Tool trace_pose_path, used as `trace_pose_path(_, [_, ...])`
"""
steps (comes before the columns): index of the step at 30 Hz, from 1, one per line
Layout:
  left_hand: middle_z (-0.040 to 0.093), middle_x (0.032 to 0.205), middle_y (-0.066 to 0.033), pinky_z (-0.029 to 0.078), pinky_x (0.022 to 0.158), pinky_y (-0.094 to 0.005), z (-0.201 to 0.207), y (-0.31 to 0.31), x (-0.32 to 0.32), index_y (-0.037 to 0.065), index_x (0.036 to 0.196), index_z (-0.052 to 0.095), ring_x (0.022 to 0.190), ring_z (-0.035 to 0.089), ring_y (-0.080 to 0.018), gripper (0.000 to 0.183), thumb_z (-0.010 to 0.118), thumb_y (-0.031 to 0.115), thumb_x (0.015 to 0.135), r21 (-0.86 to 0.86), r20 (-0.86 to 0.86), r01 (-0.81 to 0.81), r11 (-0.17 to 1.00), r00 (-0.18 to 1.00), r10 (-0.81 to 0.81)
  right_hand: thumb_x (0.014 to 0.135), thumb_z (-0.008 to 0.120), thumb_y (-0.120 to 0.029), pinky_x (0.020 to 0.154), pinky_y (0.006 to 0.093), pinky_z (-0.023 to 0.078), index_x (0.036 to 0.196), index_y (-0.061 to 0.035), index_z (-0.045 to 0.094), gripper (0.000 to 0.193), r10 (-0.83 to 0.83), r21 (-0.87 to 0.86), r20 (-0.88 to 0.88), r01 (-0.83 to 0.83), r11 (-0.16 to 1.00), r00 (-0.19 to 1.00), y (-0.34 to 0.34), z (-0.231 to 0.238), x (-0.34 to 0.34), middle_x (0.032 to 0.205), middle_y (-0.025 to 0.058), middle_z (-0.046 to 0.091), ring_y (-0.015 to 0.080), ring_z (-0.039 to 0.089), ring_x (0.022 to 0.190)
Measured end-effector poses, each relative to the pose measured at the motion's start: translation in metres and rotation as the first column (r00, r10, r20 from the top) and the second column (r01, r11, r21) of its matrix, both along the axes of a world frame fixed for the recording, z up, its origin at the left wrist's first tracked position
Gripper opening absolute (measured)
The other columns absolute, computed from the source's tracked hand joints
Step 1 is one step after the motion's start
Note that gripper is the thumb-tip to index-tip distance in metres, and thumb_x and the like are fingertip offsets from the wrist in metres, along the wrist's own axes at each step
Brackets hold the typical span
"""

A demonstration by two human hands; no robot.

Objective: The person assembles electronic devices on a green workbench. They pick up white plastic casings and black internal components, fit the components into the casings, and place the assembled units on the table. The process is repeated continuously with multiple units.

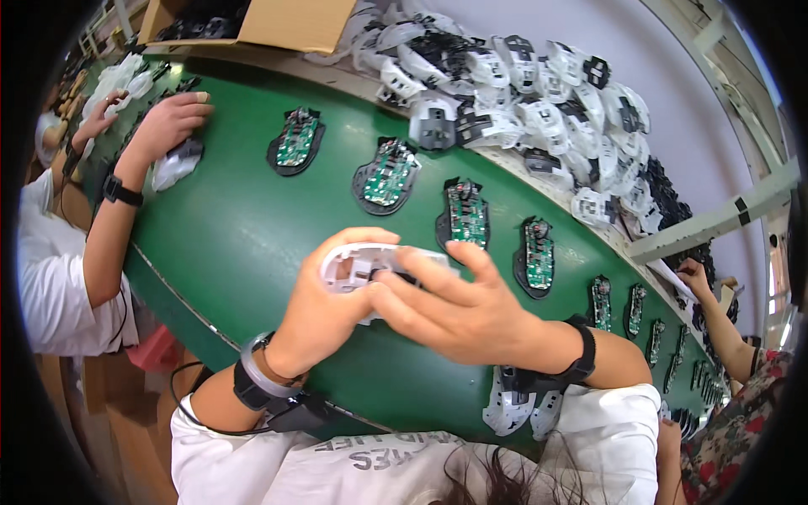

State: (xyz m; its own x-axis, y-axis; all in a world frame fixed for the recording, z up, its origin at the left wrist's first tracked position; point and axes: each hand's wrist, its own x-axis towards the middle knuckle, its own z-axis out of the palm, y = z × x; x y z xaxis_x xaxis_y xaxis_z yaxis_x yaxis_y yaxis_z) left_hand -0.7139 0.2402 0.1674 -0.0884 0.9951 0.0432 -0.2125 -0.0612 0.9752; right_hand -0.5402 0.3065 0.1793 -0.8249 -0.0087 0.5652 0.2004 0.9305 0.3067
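Over the green work table, I hold a white plastic computer mouse shell [364,255] in both hands, its hollow inner side toward me. My left hand [320,316] is closed round the shell's left end. The fingers of my right hand [467,311] are bent over its right part and pressed into the hollow, by a small dark part. The fingers cover much of the shell. Just beyond my hands lies a black mouse base with a green circuit board [467,217]; a similar base [536,257] lies to its right.
More bases with circuit boards, such as one board [296,139], stand in a row along the table [244,227]. White shells [539,126] are heaped on the ledge behind, beside a cardboard box [295,23]. White shells [507,408] lie near my right forearm. Co-workers' arms [109,244] reach in at both sides.
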Motion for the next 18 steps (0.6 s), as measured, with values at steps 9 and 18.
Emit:
trace_pose_path(9, [0.064, 0.1, -0.0065, 0.048, 0.083, -0.0252, 0.016, -0.017, 0.004, 0.002, 0.111, 0.058, 0.091, 0.061, -0.0129, 0.038, 0.059, -0.007, 0.074, 0.069, -0.289, 0.15, 0.986, 0.949, -0.124, 0.086, 0.048, -0.021, 0.101, 0.0506, 0.036, 0.109, -0.006, 0.057, 0.029, 0.193, -0.109, 0.095, -0.183, 0.977, 0.977, -0.018, 0.012, 0.038, 0.104, 0.0074, 0.059, 0.0169, 0.052, 0.111])
trace_pose_path(18, [0.027, 0.147, -0.0193, 0.028, 0.107, -0.0506, 0.006, -0.04, 0.039, 0.017, 0.133, 0.048, 0.133, 0.026, -0.045, 0.07, 0.074, 0.007, 0.069, -0.007, -0.839, 0.69, 0.724, 0.39, -0.379, 0.069, 0.061, 0.007, 0.081, 0.0408, 0.047, 0.111, -0.004, 0.057, 0.044, -0.32, -0.358, 0.05, 0.316, 0.878, 0.946, 0.044, 0.017, 0.127, 0.104, 0.0156, 0.061, 0.0321, 0.058, 0.095])
